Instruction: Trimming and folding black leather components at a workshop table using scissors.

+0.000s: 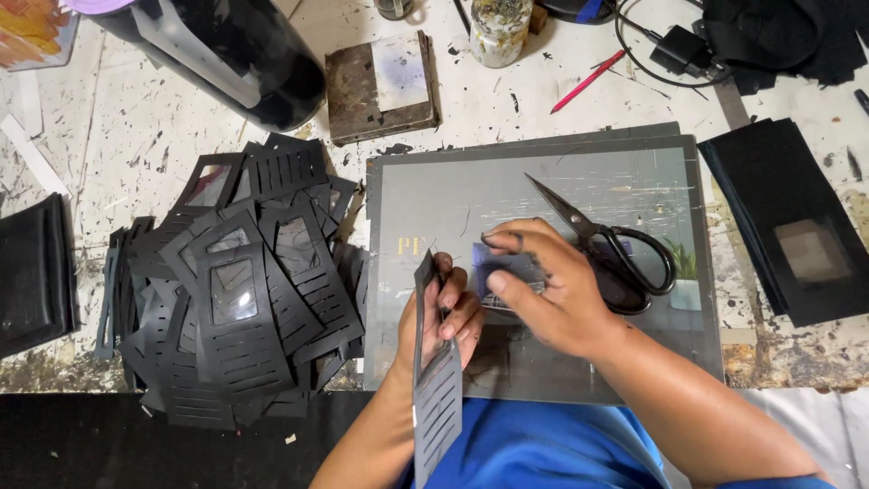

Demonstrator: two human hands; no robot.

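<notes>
Two hands work mid-frame: left hand (pixel 450 308) grips a slotted black card (pixel 436 389) upright; right hand (pixel 543 290) pinches a small clear film (pixel 507 272). Align edges squarely, clear of the scissors (pixel 615 249).

Your left hand (pixel 450 308) holds a black slotted card (pixel 436 389) on edge, fingers closed around its upper end, the rest hanging down toward your blue shirt (pixel 543 448). Just right of that grip, your right hand (pixel 543 290) pinches a small clear plastic piece (pixel 507 272) flat over the grey board (pixel 471 195). Black-handled scissors (pixel 606 244) lie on the board just beyond your right hand, blades shut and pointing away to the left. Well left of your left hand, a heap of the same slotted cards (pixel 235 290) sprawls on the paint-flecked counter (pixel 136 136). Far right of your right hand sits a stack of black sheets (pixel 787 217).
</notes>
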